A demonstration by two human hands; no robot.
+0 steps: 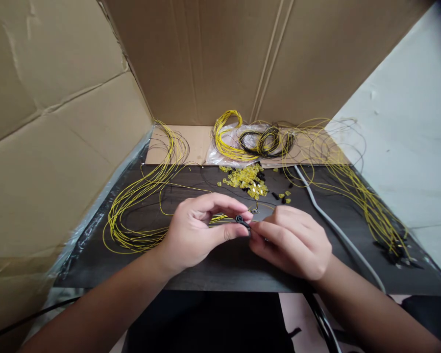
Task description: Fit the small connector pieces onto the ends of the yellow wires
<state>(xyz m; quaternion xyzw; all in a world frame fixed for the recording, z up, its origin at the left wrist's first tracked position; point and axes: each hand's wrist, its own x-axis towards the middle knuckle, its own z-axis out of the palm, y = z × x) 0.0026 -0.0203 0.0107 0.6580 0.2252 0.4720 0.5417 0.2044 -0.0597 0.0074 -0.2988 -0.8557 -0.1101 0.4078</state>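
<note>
Between the thumb and fingertips of my left hand point(196, 228) is a small black connector housing point(239, 219) with a round opening facing me. Pressed against its right end are the pinched fingers of my right hand point(292, 240); what they grip there is mostly hidden. Yellow wires point(220, 217) run behind my left fingers toward a looped bundle of yellow wires point(119, 215) on the left of the table. Just beyond my fingertips lies a pile of small translucent yellow clips point(244, 177) with black pieces among them.
Coiled yellow wire point(224, 142) and coiled black wire point(266, 142) lie on a plastic bag at the back. Wires with black ends point(397, 250) spread along the right. A grey cable point(334, 235) crosses the dark tabletop point(213, 274). Cardboard walls point(220, 59) stand behind and left.
</note>
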